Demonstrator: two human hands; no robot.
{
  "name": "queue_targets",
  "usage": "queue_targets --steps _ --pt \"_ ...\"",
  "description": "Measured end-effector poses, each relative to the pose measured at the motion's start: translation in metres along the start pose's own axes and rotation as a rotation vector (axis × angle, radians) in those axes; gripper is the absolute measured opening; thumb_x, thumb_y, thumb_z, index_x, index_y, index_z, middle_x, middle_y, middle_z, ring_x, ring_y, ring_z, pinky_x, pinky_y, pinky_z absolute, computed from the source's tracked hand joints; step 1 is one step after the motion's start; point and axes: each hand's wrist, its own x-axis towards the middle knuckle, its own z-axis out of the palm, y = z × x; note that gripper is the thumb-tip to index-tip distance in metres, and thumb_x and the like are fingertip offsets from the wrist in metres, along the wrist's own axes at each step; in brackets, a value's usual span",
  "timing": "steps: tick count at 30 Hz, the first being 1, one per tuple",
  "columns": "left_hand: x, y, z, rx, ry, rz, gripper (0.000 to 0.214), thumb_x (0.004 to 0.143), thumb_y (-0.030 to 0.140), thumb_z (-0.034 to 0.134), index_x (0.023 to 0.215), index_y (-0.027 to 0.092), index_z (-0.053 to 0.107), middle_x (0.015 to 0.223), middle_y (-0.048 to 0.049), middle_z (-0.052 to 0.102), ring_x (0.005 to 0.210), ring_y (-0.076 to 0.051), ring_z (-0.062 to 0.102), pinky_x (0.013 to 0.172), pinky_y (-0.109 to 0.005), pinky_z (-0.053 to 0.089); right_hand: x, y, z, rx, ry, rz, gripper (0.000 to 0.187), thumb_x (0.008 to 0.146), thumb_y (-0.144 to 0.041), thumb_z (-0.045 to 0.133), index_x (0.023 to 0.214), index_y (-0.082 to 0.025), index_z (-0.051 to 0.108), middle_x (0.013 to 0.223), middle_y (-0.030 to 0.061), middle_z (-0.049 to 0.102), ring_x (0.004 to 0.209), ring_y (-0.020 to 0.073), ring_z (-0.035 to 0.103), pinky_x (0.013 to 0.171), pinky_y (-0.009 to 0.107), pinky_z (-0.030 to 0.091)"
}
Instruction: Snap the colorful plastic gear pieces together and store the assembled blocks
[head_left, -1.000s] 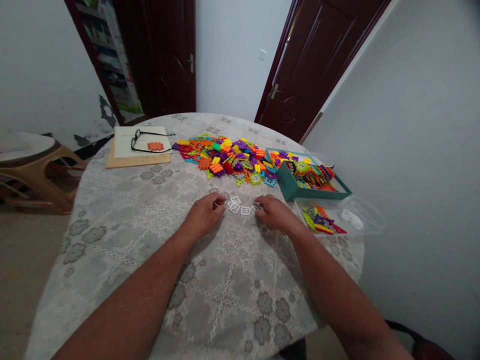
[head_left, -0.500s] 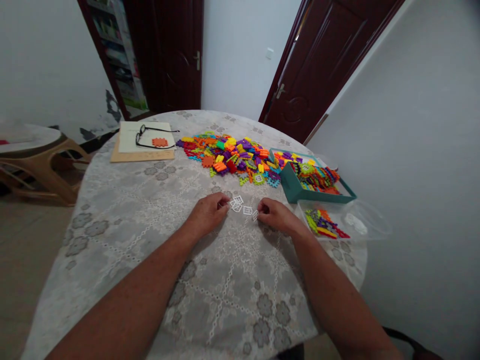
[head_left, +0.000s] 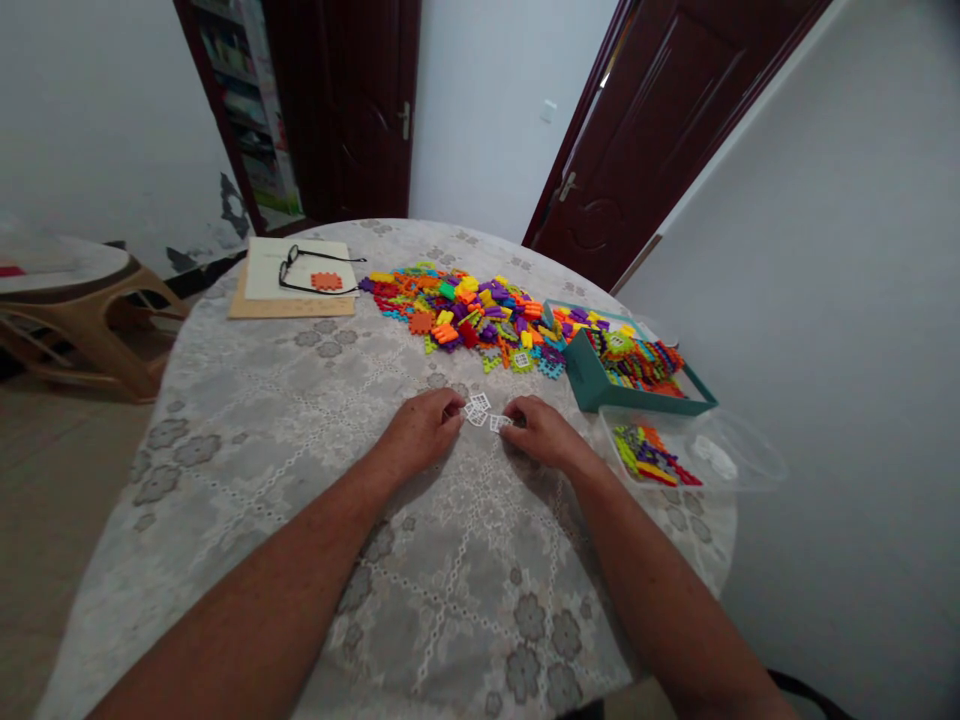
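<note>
Both my hands rest on the lace tablecloth [head_left: 300,450] near the table's middle. My left hand [head_left: 418,432] has its fingers curled, its fingertips at the left end of a small cluster of white plastic grid pieces [head_left: 480,410]. My right hand [head_left: 541,432] is also curled, pinching one of the white pieces at the cluster's right end. The white pieces lie flat between the two hands. Beyond them spreads a pile of colourful interlocking plastic pieces [head_left: 465,312].
A teal box [head_left: 600,385] full of coloured pieces stands at the right. A clear plastic tub [head_left: 720,460] with a few pieces sits at the right edge. Glasses [head_left: 300,268] and an orange piece [head_left: 327,281] lie on papers at the far left. A wooden stool [head_left: 75,330] stands left of the table.
My hands have drawn closer together, the right hand sliding left towards the white pieces. The view has shifted slightly to the left.
</note>
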Motion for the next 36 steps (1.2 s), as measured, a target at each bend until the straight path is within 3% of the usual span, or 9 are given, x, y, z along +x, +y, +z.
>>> queue_targets --steps 7,9,14,20,25,31,36 --pt "-0.002 -0.001 0.001 0.021 -0.007 0.025 0.023 0.092 0.023 0.059 0.110 0.022 0.072 0.104 -0.0078 0.075 0.095 -0.023 0.067 0.091 -0.035 0.050 0.009 -0.002 0.005 0.152 -0.049 0.110 0.015 0.082 -0.022 0.072 0.093 -0.020 0.062 0.081 -0.0028 0.062 0.074 0.0147 0.056 0.064 0.024 0.038" --pt "-0.002 -0.001 0.002 0.042 -0.010 0.036 0.024 0.092 0.023 0.058 0.112 0.020 0.071 0.105 -0.0084 0.075 0.096 -0.023 0.067 0.091 -0.035 0.050 0.009 -0.004 0.008 0.223 -0.037 0.063 0.017 0.083 -0.021 0.069 0.099 -0.021 0.063 0.081 -0.0043 0.062 0.073 0.0138 0.056 0.064 0.024 0.039" --pt "-0.002 -0.002 0.003 0.092 -0.026 0.044 0.028 0.093 0.022 0.058 0.118 0.019 0.071 0.109 -0.0100 0.075 0.100 -0.024 0.067 0.093 -0.037 0.051 0.018 -0.014 0.008 0.253 -0.037 -0.044 0.046 0.086 -0.016 0.066 0.132 -0.022 0.061 0.092 -0.0027 0.067 0.078 0.0131 0.059 0.072 0.024 0.043" --pt "-0.006 -0.001 0.004 0.218 -0.136 0.127 0.029 0.095 0.023 0.056 0.121 0.021 0.070 0.119 -0.0117 0.072 0.114 -0.027 0.064 0.103 -0.039 0.049 0.035 -0.018 0.002 0.134 -0.116 -0.016 0.054 0.085 -0.014 0.069 0.138 -0.017 0.061 0.094 0.0007 0.070 0.083 0.0156 0.063 0.076 0.026 0.046" --pt "-0.010 0.003 0.007 0.361 -0.178 0.167 0.030 0.095 0.022 0.056 0.122 0.020 0.069 0.119 -0.0125 0.068 0.116 -0.028 0.062 0.102 -0.040 0.049 0.043 -0.020 -0.001 0.082 -0.130 -0.033 0.049 0.082 -0.013 0.072 0.130 -0.018 0.065 0.104 0.0045 0.073 0.089 0.0177 0.064 0.082 0.028 0.048" --pt "-0.011 0.008 0.012 0.432 -0.160 0.141 0.027 0.095 0.022 0.056 0.119 0.019 0.068 0.119 -0.0133 0.065 0.113 -0.028 0.061 0.099 -0.040 0.051 0.053 -0.021 -0.004 0.072 -0.207 0.005 0.042 0.081 -0.018 0.076 0.122 -0.019 0.067 0.090 -0.0013 0.070 0.079 0.0152 0.061 0.070 0.024 0.043" --pt "-0.013 0.010 0.014 0.460 -0.109 0.150 0.020 0.095 0.021 0.056 0.108 0.018 0.070 0.121 -0.0160 0.063 0.114 -0.031 0.059 0.101 -0.044 0.050 0.056 -0.026 -0.001 0.001 -0.161 -0.038 0.033 0.082 -0.017 0.074 0.115 -0.018 0.070 0.094 0.0004 0.070 0.085 0.0164 0.061 0.074 0.024 0.042"
